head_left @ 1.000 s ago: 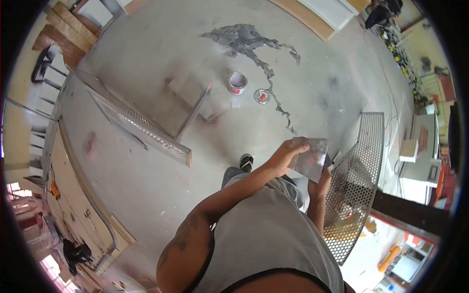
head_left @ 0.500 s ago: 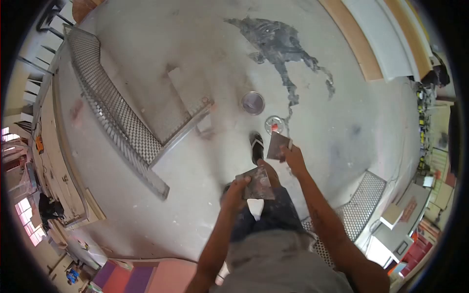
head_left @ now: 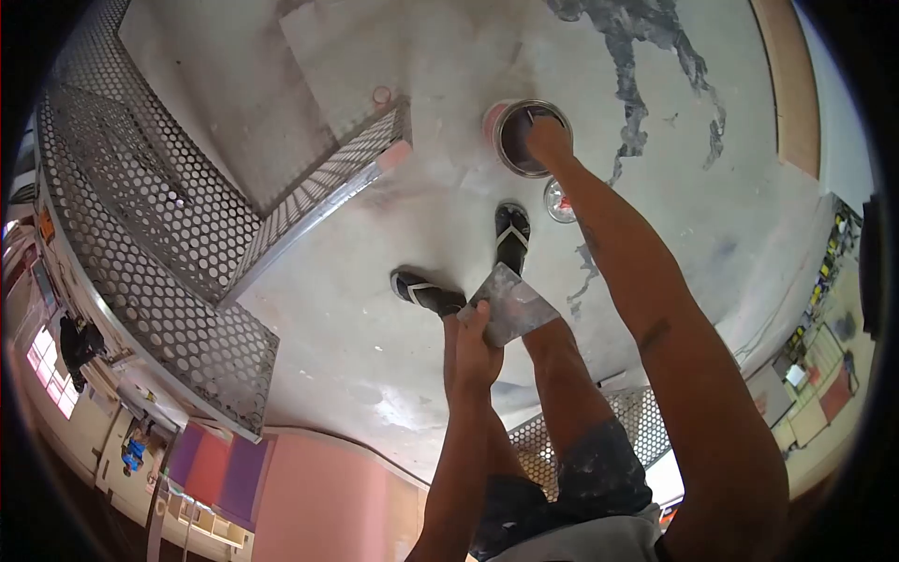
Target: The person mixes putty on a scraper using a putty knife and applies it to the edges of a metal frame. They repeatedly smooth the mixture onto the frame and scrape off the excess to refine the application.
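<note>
My left hand (head_left: 476,342) grips a square metal filler spreader (head_left: 513,304) by its edge, thumb on top, above my knees. Greyish smears mark the plate's face. Stretched far forward, my right hand (head_left: 551,140) is closed and reaches into the mouth of a round tin (head_left: 508,161) on the floor. Only a thin edge of the second spreader (head_left: 531,117) shows at its fingers; the rest is hidden inside the tin. Dark material fills the tin. Beside it lies a round lid (head_left: 559,201) with a red lump, partly covered by my right forearm.
A perforated metal panel (head_left: 140,234) with a bent frame stands on the left. Dark patches (head_left: 632,84) coat the floor ahead. Behind my legs lies another perforated sheet (head_left: 646,421). Pink and purple panels (head_left: 309,478) are at the lower left, boards (head_left: 785,94) at the upper right.
My right hand has gone from beside the left one forward into the tin, taking its spreader along. The left still holds its spreader. My view has tilted and come closer to the floor.
</note>
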Tool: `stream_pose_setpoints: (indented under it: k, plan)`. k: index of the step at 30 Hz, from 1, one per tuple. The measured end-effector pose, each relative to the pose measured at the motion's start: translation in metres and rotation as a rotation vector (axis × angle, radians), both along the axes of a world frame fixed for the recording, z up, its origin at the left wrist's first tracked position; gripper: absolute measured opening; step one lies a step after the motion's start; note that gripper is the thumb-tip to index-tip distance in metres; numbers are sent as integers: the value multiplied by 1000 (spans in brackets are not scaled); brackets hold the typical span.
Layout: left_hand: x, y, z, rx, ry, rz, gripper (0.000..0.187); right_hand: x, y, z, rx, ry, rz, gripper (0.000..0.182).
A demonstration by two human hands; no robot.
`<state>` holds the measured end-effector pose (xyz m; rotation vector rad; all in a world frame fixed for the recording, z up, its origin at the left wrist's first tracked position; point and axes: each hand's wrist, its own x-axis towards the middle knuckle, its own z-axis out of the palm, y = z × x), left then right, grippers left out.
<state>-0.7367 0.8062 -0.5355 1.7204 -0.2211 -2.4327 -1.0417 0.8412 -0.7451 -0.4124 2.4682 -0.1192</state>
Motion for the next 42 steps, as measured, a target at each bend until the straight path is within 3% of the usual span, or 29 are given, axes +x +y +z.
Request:
stream_pose_setpoints:
  k: [1,4,6,8,10,11,16,21,28,36,38,40,42]
  plan:
    - [2,-1,-3,1,18,10,59,0,1,-10,38,-21,-17,24]
    - [2,-8,-11,-9,-78,27,59,-3,-1,-29,62,-105,184,24]
    - [-2,-18,-17,-34,-83,39,56,-2,13,-24,-28,-31,163,26]
    - [-6,-31,-30,-62,-71,43,54,0,23,0,-121,61,131,29]
    - [-14,-48,-43,-26,146,-22,49,4,36,36,-193,119,161,35]
    - [-28,-53,-37,-74,157,-48,40,7,42,49,-199,133,158,35]
    - [-63,-57,-30,-76,178,-85,40,32,60,94,-321,72,258,36]
    - [-58,-36,-26,-41,164,-81,40,66,63,83,-161,142,461,38]
    - [-13,-11,-17,1,61,-94,40,86,62,75,-16,157,438,30]
    - [-6,-20,-16,14,70,-76,43,62,83,139,-46,76,396,35]
    - [-20,-24,-16,5,96,-70,46,59,93,166,-285,70,209,36]
    - [-36,-25,-12,0,140,-81,47,62,99,199,-349,79,175,38]
    - [-54,-27,-4,-8,182,-92,48,68,103,231,-640,64,51,45]
